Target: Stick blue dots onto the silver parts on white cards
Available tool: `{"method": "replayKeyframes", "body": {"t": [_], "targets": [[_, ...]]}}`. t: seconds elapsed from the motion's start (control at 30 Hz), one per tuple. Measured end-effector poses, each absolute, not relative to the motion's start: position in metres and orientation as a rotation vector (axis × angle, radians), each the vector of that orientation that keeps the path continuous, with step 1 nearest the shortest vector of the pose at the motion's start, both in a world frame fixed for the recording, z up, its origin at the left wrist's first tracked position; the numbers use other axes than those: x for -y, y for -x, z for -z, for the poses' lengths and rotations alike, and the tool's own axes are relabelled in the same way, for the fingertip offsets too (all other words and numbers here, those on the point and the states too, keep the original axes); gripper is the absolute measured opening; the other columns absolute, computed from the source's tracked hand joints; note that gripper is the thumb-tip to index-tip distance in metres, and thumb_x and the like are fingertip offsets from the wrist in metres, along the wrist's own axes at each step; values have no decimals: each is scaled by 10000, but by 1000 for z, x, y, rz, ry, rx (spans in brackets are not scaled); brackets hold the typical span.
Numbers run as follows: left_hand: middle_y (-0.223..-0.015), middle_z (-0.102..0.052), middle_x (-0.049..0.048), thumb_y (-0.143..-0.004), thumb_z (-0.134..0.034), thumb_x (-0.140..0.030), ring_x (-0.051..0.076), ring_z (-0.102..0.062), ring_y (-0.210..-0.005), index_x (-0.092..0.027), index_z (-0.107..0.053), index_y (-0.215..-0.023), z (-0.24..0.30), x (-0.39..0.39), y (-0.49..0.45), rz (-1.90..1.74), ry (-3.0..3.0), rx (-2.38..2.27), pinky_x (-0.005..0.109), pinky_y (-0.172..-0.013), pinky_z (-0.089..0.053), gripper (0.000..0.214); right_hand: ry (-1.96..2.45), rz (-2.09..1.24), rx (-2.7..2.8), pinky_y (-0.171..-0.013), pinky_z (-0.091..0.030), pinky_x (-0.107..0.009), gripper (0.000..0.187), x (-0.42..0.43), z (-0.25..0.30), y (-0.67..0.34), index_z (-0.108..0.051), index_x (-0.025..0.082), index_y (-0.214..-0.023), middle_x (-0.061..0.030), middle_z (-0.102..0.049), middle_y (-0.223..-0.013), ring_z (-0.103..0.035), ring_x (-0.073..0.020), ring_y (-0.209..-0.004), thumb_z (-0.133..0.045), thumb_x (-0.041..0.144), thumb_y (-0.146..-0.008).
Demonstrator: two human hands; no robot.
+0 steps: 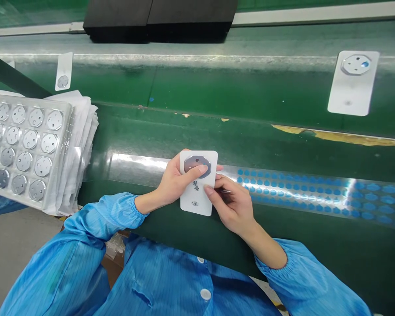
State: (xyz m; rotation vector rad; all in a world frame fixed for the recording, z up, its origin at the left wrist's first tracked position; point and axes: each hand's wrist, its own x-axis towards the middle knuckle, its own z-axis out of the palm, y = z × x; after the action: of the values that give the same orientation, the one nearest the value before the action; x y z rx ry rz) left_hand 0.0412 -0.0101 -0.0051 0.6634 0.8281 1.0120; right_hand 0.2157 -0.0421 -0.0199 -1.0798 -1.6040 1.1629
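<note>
While the white card [197, 186] stands near the desk's [191, 131] front edge, at centre, the left hand [174, 182] grips its left side, thumb pressing the octagonal metal disc [197, 165] at the card's twelve o'clock end. The right hand [232, 204] pinches the card's right edge, fingers curled narrow. Seating the disc looks to be the step in hand; what follows likely calls for even pressure. At three o'clock lies a film strip of blue dots [316, 195]; at nine, a tray of discs [19, 149]; at one and eleven, finished cards [353, 82] on the green belt [217, 87].
</note>
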Motion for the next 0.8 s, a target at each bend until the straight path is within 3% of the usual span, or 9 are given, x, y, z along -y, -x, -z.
{"method": "replayKeyframes", "body": {"t": [0.2, 0.8], "targets": [[-1145, -811, 92, -896, -790, -317, 296, -800, -1029, -240, -549, -1252, 9, 9, -39, -997, -633, -718, 414, -895, -631, 438, 1142, -1398, 1411, -537, -458, -303, 312, 43, 21, -220, -611, 219, -793, -25, -644, -793, -573, -164, -631, -670, 413, -1030], [-1106, -812, 100, -903, -798, -354, 287, -806, -984, -227, -580, -1209, 9, 11, -39, -1001, -642, -765, 381, -837, -634, 397, 1143, -1338, 1478, -500, -467, -305, 318, 41, 19, -219, -637, 229, -797, -22, -632, -770, -558, -163, -590, -679, 452, -1020]]}}
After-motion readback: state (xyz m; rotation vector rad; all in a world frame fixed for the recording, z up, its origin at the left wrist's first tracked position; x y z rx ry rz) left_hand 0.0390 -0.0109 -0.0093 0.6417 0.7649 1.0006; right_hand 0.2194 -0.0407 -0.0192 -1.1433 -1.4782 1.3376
